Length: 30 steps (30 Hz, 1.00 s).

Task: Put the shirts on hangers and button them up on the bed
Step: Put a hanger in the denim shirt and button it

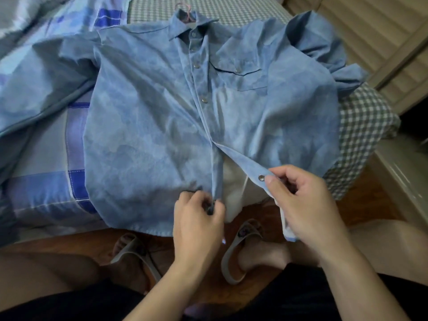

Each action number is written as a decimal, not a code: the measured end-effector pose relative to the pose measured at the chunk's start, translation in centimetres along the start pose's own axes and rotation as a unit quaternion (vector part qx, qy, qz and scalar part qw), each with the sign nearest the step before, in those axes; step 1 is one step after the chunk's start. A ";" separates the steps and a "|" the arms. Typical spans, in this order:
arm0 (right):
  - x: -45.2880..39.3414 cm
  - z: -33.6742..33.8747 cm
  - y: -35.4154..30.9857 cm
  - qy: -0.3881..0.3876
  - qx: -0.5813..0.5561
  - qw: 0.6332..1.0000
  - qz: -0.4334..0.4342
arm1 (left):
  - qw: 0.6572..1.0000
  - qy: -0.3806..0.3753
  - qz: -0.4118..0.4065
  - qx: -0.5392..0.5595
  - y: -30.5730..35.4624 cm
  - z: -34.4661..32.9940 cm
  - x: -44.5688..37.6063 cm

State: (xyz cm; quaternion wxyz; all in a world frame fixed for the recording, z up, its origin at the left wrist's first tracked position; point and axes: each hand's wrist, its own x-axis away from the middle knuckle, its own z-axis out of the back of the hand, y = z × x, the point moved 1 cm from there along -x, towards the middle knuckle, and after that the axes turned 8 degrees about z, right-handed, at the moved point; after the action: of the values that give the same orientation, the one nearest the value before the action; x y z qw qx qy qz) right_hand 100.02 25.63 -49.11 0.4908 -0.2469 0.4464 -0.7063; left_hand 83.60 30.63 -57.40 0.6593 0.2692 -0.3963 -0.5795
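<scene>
Right now I am leaning over the edge of a bed covered by a grey-and-white checked sheet [366, 121], where a light blue denim shirt with silver snap buttons [148, 126] is lying face up, its hem hanging over the near edge. A pink wire hanger [185, 10] is poking out of the collar at the far end. Down to about mid-front the placket is lying closed; below that the two edges are parting and showing the pale lining. My left hand [196, 218] is pinching the lower end of the left front edge between thumb and curled fingers. My right hand [298, 200] is pinching the other front edge just beside a silver snap [261, 177], holding it out to the right, apart from the left edge. A blue patchwork quilt [46, 72] is lying bunched beside the shirt on the left.
</scene>
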 end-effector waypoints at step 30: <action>3.4 -6.1 0.1 0.040 0.137 0.979 0.144 | 0.852 -0.220 0.230 0.415 0.7 3.7 2.9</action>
State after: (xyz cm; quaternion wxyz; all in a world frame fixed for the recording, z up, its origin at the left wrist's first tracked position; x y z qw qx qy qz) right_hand 93.96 24.91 -52.47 0.5985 -0.0824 0.3956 -0.6917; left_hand 80.96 28.31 -54.22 0.4964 0.2845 -0.7851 -0.2373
